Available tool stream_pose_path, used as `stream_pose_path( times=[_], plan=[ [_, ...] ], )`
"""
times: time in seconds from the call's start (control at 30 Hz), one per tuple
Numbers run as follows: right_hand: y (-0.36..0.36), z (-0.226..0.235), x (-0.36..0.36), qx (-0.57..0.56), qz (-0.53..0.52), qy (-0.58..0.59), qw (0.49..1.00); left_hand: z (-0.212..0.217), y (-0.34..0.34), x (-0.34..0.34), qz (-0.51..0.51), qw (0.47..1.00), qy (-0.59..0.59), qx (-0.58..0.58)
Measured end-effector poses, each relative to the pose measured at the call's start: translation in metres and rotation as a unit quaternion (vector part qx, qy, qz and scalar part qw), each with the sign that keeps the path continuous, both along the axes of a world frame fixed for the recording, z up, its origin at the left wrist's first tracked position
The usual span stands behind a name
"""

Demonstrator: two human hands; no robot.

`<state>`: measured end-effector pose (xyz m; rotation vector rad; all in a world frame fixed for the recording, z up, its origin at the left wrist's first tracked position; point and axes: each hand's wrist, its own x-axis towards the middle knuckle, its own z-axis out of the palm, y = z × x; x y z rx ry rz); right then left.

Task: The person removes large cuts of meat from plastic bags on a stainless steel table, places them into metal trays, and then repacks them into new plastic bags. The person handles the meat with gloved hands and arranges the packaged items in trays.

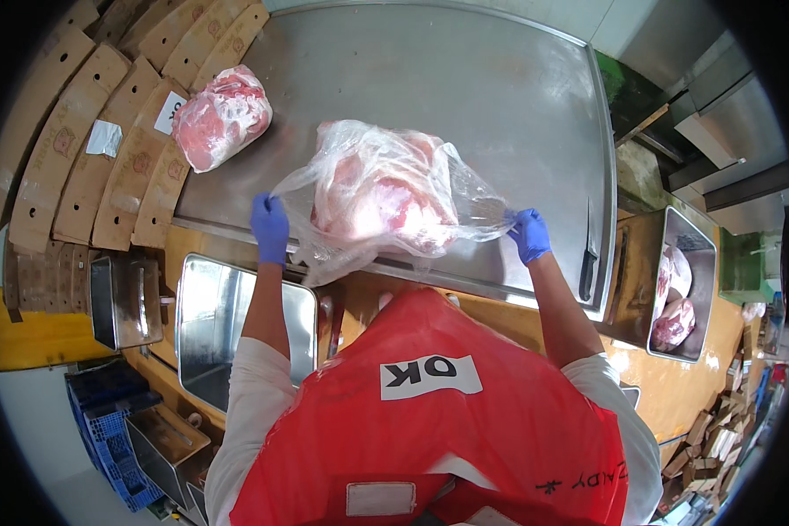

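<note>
A large piece of raw meat (381,188) lies near the front edge of the steel table, covered by a clear plastic bag (480,210). My left hand (270,230), in a blue glove, pinches the bag's edge on the left. On the right, my right hand (529,235), also gloved in blue, grips the opposite edge. Between them the plastic is stretched wide, and part of it hangs over the table's front edge. Another chunk of raw meat (223,118) sits uncovered at the table's far left, by the cardboard boxes.
Cardboard boxes (114,167) are stacked along the left side. A knife (587,263) lies at the steel table's (535,105) right edge. An open metal tub (228,280) stands below on the left; another tub (708,289) at right holds meat. Blue crates (118,447) are at lower left.
</note>
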<state>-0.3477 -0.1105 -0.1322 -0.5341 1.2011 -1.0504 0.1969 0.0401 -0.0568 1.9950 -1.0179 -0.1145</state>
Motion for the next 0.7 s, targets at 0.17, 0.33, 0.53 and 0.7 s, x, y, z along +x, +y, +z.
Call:
stream_pose_path(
  times=[0.17,0.33,0.53,0.7],
  plan=[
    [-0.021,0.046,0.045,-0.051,0.052,-0.135,0.988,0.047,-0.062,-0.083,-0.128,0.985,-0.109,-0.022],
    [-0.027,0.055,0.061,-0.009,0.073,0.041,0.996,0.008,-0.062,-0.021,-0.148,0.901,-0.379,0.152],
    [-0.021,-0.037,-0.028,0.092,0.019,0.066,0.993,-0.019,0.040,0.075,0.200,0.904,0.377,0.028],
    [-0.016,0.001,0.007,0.108,0.165,0.079,0.977,-0.059,0.062,0.041,-0.058,0.958,0.280,-0.002]
  ],
)
